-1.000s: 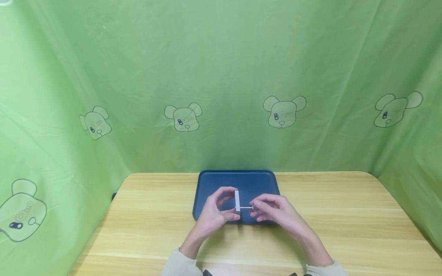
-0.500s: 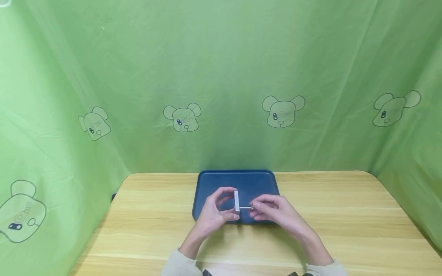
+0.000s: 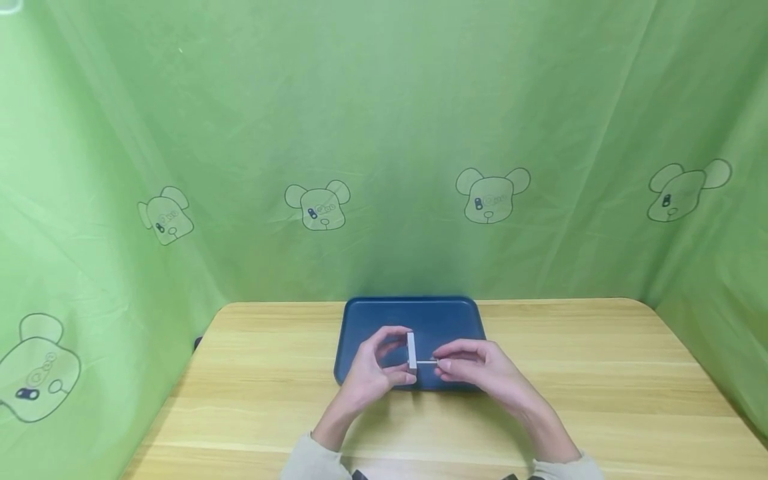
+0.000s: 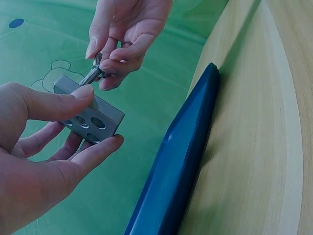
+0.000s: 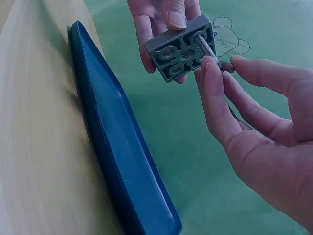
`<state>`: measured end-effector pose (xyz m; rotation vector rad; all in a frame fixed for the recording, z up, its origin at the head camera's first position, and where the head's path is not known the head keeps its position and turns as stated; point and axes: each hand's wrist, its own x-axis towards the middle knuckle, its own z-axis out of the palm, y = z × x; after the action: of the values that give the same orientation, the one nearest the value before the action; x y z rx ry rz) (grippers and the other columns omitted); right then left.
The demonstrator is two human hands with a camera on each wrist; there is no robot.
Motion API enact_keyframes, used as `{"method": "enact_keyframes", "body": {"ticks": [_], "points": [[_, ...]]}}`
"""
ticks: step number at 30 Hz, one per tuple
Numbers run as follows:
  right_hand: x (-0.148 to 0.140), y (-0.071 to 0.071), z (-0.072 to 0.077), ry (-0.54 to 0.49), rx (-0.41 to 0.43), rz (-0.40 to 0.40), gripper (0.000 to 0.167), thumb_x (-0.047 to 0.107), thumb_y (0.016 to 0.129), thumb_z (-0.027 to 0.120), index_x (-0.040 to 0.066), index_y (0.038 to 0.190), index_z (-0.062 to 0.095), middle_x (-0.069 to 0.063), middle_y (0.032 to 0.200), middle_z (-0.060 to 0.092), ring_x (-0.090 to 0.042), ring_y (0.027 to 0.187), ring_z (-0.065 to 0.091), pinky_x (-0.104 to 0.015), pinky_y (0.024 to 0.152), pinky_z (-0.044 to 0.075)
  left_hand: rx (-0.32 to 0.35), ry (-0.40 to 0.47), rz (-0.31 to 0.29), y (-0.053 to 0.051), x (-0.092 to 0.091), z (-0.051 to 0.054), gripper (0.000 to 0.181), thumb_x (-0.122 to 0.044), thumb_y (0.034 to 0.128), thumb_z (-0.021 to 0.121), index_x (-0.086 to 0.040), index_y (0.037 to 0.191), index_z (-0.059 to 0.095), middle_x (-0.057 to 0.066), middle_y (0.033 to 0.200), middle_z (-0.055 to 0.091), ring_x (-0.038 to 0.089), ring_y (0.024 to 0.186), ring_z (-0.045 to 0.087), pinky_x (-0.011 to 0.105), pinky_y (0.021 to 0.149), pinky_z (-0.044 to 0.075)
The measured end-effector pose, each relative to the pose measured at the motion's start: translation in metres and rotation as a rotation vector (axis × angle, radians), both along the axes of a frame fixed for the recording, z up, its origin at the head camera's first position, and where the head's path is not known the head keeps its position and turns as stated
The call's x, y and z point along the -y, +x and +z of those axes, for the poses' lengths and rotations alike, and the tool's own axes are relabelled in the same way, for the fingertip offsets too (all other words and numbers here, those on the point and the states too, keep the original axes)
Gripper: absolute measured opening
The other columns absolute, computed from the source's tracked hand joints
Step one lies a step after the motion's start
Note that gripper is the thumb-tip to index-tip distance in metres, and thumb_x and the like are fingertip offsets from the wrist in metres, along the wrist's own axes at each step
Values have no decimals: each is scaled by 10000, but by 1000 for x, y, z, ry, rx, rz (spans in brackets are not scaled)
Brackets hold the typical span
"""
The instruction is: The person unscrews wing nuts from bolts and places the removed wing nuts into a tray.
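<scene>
My left hand (image 3: 369, 370) holds a grey rectangular block (image 4: 107, 110) on edge above the tray, thumb on one side and fingers on the other. Several round holes go through the block, and its other face has a recessed pattern in the right wrist view. A threaded wing bolt (image 5: 207, 48) stands in a hole near one corner, most of its shank sticking out to the right. My right hand (image 3: 480, 363) pinches the bolt's winged head between thumb and fingers, which partly hide it.
Under the hands lies a blue rectangular tray (image 3: 414, 310) with a raised rim. It rests on a light wooden table (image 3: 576, 353). A green curtain (image 3: 396, 133) with bear-head drawings hangs around the back and sides.
The right thumb and fingers have shifted around the bolt's head, the thumb now lying straighter against it. The left hand and the block stay almost in place.
</scene>
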<state>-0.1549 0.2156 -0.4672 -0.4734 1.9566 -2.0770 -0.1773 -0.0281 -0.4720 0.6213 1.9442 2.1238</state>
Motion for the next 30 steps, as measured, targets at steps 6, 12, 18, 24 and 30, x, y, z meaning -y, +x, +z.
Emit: {"method": "enact_keyframes", "body": {"ticks": [6,12,18,24,30], "points": [[-1,0,0,4,-15,13,387,26,969,662,-199,1265,558,-252,1146,703,-323,1034,724,-400,937,621,-1,5,-12,0,0,0,714,262,710,725,15,1358,554,168,1399,555,393,1356,506,395,1014,575],[-1,0,0,20,-22,11,412,17,960,669,-200,1285,539,-246,1117,702,-282,990,733,-397,892,642,10,1,-3,1,0,2,714,261,703,726,-7,1347,571,166,1401,556,376,1353,514,406,1015,575],[1,1,1,39,-28,-8,426,26,948,690,-204,1274,540,-242,1093,705,-247,959,739,-382,862,652,-1,-1,-9,1,1,2,729,260,696,726,-17,1351,566,171,1415,545,380,1360,508,399,1010,577],[1,0,-1,48,-62,-11,376,10,938,693,-188,1230,563,-283,1095,687,-269,951,741,-386,834,659,6,-3,-4,1,1,2,719,255,705,727,0,1356,561,166,1412,549,378,1359,508,408,1016,575],[1,-1,-2,47,-88,-1,357,-2,939,687,-188,1219,568,-384,1123,633,-269,930,745,-390,800,666,10,-5,-3,0,0,2,737,266,696,720,28,1370,542,164,1415,547,371,1356,513,398,1014,576]]}}
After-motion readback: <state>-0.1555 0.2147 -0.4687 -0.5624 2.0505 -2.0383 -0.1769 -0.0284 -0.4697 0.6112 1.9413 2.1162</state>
